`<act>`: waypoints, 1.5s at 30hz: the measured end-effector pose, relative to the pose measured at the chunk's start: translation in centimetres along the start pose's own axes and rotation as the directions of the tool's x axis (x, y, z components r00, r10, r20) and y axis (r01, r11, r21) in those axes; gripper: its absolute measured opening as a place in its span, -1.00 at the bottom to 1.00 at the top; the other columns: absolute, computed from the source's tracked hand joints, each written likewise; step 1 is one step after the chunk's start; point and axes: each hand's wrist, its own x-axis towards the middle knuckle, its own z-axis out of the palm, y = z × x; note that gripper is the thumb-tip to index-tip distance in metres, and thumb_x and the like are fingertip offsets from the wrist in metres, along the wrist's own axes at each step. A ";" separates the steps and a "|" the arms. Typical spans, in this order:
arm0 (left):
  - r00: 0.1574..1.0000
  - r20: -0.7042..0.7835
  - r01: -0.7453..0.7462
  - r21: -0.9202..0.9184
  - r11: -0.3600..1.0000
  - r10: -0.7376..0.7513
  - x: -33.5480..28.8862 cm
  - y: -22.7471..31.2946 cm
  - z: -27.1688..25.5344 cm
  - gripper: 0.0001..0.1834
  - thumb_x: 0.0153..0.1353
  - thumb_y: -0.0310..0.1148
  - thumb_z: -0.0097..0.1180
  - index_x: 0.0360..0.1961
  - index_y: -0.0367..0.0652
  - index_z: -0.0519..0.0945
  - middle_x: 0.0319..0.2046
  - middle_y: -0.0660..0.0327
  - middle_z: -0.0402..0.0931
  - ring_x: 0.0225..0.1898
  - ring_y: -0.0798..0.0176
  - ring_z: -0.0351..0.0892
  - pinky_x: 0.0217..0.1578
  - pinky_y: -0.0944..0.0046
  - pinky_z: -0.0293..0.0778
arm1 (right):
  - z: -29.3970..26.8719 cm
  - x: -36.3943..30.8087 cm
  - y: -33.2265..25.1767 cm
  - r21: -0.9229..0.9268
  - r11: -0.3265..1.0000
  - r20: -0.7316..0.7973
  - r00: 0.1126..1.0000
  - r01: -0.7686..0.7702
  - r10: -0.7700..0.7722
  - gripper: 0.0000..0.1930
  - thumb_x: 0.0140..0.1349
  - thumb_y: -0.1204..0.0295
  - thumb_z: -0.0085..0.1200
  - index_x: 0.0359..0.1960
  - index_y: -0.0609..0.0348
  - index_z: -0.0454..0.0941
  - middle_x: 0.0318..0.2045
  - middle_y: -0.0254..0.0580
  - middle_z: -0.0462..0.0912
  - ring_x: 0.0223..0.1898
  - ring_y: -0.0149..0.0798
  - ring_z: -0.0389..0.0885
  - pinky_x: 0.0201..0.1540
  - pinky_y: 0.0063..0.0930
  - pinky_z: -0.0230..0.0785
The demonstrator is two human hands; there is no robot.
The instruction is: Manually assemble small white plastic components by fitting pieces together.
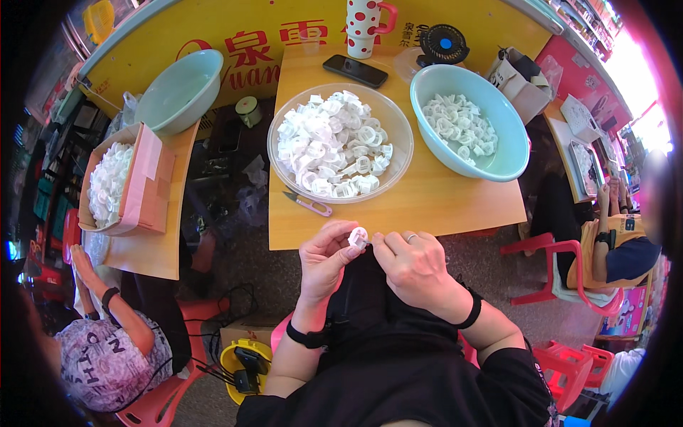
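Over my lap, just off the table's near edge, my left hand (327, 262) pinches a small white plastic part (357, 237) between thumb and fingers. My right hand (421, 269), a ring on one finger, is closed beside it with its fingertips at the part's right side. Whatever those fingertips grip is too small to make out. Beyond my hands stands a clear round basin (404, 165) heaped with similar white plastic parts (324, 135). Pink-handled thread snips (313, 205) lie at its near left.
A light blue basin (509, 160) with more white parts stands right on the wooden table (455, 206). Behind are a phone (356, 70), a dotted mug (363, 28) and a small fan (444, 44). A box (146, 181) of parts sits left; people sit on both sides.
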 end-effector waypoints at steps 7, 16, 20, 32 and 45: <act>1.000 0.018 0.001 0.002 1.000 -0.001 0.0 -0.2 -0.1 -0.64 0.11 -0.70 0.21 -0.02 -0.40 0.57 -0.08 0.13 0.50 -0.10 0.29 0.58 -0.06 0.31 0.57 | 0.4 0.3 -0.1 -0.065 0.998 -0.024 0.999 0.024 -0.026 -0.75 -0.05 0.44 0.08 -0.32 0.31 0.57 -0.55 -0.26 0.47 -0.56 -0.32 0.50 -0.52 -0.44 0.30; 0.999 -0.003 -0.051 0.081 0.995 0.051 0.1 -0.3 0.0 -0.66 0.13 -0.69 0.20 -0.03 -0.41 0.58 -0.11 0.13 0.50 -0.12 0.30 0.58 -0.07 0.33 0.56 | 0.1 1.1 -1.0 -0.207 0.976 0.090 0.995 0.071 -0.054 -0.91 -0.07 0.44 0.10 -0.49 0.12 0.49 -0.58 -0.32 0.42 -0.58 -0.36 0.47 -0.55 -0.49 0.25; 1.000 -0.001 -0.014 0.052 0.999 0.015 0.1 -0.3 0.2 -0.67 0.13 -0.67 0.21 -0.03 -0.39 0.59 -0.12 0.13 0.51 -0.14 0.30 0.58 -0.09 0.33 0.57 | -0.1 0.8 0.0 -0.098 0.995 0.128 0.992 0.029 -0.016 -0.91 -0.05 0.45 0.09 -0.47 0.13 0.51 -0.57 -0.26 0.46 -0.57 -0.27 0.53 -0.54 -0.41 0.30; 0.977 0.097 0.196 -0.085 0.977 -0.188 0.1 -0.5 -0.3 -0.36 0.21 -0.58 0.17 0.32 -0.30 0.27 -0.08 0.03 0.58 -0.08 0.24 0.61 -0.16 0.33 0.57 | 1.1 0.5 1.8 0.532 0.843 0.091 0.995 -0.080 0.037 -0.71 0.11 0.35 0.24 -0.13 0.02 0.51 -0.30 -0.17 0.45 -0.48 -0.11 0.59 -0.47 -0.28 0.43; 0.962 0.148 0.239 -0.041 0.970 -0.231 0.5 -0.1 -0.4 -0.40 0.27 -0.42 0.15 0.32 -0.28 0.29 0.08 -0.14 0.49 -0.11 0.10 0.64 -0.17 0.32 0.56 | -5.5 4.6 11.8 0.253 0.924 -0.172 0.926 -0.287 0.335 -0.69 0.09 0.40 0.25 -0.13 0.23 0.57 -0.35 -0.10 0.55 -0.46 -0.08 0.55 -0.39 -0.33 0.44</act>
